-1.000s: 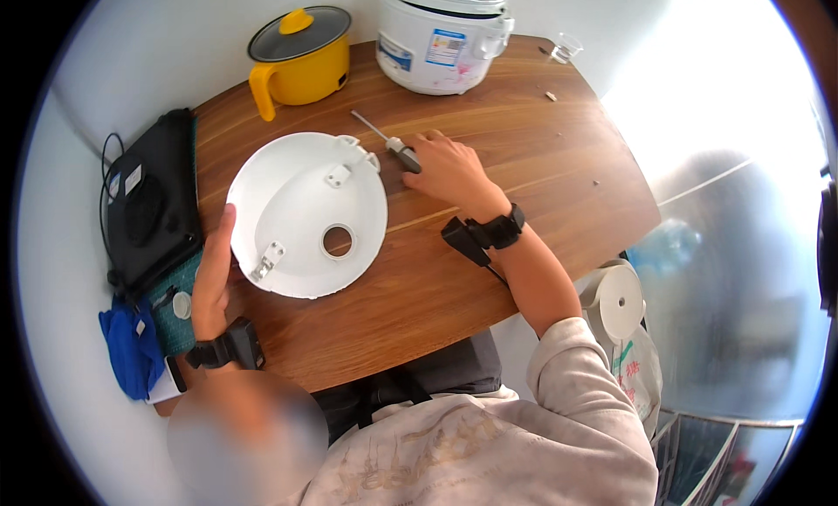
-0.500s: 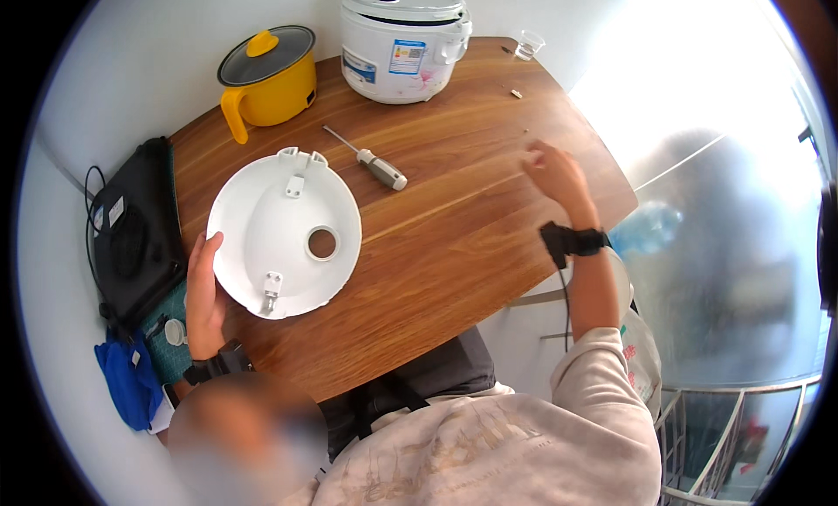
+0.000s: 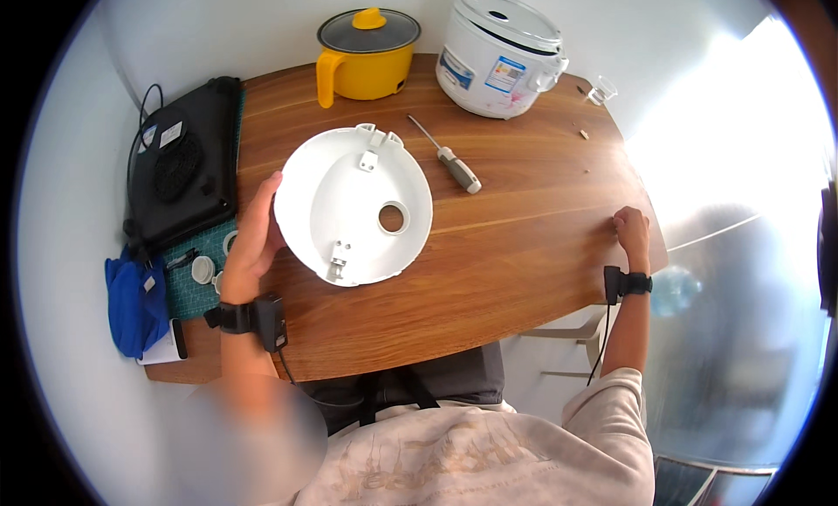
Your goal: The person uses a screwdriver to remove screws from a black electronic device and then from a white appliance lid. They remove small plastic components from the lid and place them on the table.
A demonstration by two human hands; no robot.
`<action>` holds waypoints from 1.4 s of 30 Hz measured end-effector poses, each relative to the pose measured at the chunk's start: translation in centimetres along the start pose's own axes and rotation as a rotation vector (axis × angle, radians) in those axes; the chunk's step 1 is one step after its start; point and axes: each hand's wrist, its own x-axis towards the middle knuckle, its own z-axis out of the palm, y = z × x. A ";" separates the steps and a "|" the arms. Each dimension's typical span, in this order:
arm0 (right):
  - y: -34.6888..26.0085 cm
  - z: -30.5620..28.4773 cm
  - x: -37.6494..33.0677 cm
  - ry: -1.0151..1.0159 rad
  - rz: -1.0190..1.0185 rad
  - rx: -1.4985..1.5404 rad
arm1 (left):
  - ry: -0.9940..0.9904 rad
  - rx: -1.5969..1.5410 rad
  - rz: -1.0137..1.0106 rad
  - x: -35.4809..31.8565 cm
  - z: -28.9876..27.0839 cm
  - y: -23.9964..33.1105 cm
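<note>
A round white plastic lid part (image 3: 353, 205) with a hole near its middle lies flat on the wooden table (image 3: 506, 261). My left hand (image 3: 253, 240) rests against its left rim, fingers curved along the edge. A screwdriver (image 3: 449, 157) with a grey handle lies just right of the lid, touched by neither hand. My right hand (image 3: 631, 229) sits far off at the table's right edge, fingers curled, and nothing shows in it. Both wrists wear black bands.
A yellow pot (image 3: 365, 54) with a glass lid and a white rice cooker (image 3: 502, 52) stand at the back. A black appliance (image 3: 185, 161) lies at the left edge, with a green mat (image 3: 205, 261) and a blue cloth (image 3: 133, 301) below it. A small clear cup (image 3: 601, 90) sits back right.
My right hand left the screwdriver beside the lid and swept right to the table's right edge. The left hand stayed on the lid's left rim. The view shifted.
</note>
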 end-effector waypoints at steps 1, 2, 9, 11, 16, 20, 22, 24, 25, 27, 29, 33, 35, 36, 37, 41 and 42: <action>-0.6 -0.1 0.2 -0.009 0.007 0.024 | -0.019 -0.013 0.014 0.1 -0.2 -0.1; -1.6 -0.5 0.4 -0.015 0.014 0.044 | -0.042 -0.028 0.029 0.5 -0.4 -0.3; -16.3 -5.5 -0.7 -0.193 -0.386 0.401 | -0.112 -0.102 0.061 0.7 -0.6 -0.8; -22.2 -5.8 -2.2 -0.276 -0.413 0.613 | -0.142 -0.116 0.101 0.6 -1.1 -0.8; -35.1 -6.8 -4.8 -0.490 -0.612 0.724 | -0.240 -0.206 0.131 0.8 -1.2 -0.4; -40.7 -4.8 -5.0 -0.519 -0.797 0.699 | -0.195 -0.254 0.075 0.0 0.0 0.3; -42.0 -3.3 -5.0 -0.518 -0.826 0.700 | -0.127 -0.214 0.082 -0.2 0.6 0.0; -42.5 -2.5 -5.0 -0.524 -0.829 0.720 | -0.082 -0.182 0.066 -0.7 1.4 0.0; -42.7 -2.3 -4.9 -0.525 -0.829 0.730 | -0.108 -0.198 0.070 -0.6 1.4 -0.1; -43.1 -2.0 -4.7 -0.522 -0.846 0.748 | -0.158 -0.223 0.072 -0.8 1.6 -0.1; -43.3 -1.8 -4.6 -0.527 -0.849 0.748 | -0.160 -0.215 0.059 -1.1 1.9 -0.2; -43.3 -1.5 -4.8 -0.545 -0.861 0.732 | -0.148 -0.212 0.043 -1.1 2.3 -0.6; -43.2 -1.4 -4.8 -0.537 -0.891 0.725 | -0.130 -0.219 0.033 -1.3 2.5 -0.5; -43.2 -1.4 -4.8 -0.527 -0.909 0.719 | -0.127 -0.219 0.032 -1.3 2.4 -0.5; -43.2 -1.3 -4.9 -0.517 -0.928 0.713 | -0.124 -0.219 0.031 -1.3 2.4 -0.5; -43.1 -0.9 -4.9 -0.479 -0.954 0.702 | -0.125 -0.171 0.040 -1.4 2.6 -0.5; -43.2 -0.9 -5.0 -0.467 -0.973 0.701 | -0.120 -0.169 0.032 -1.4 2.6 -0.4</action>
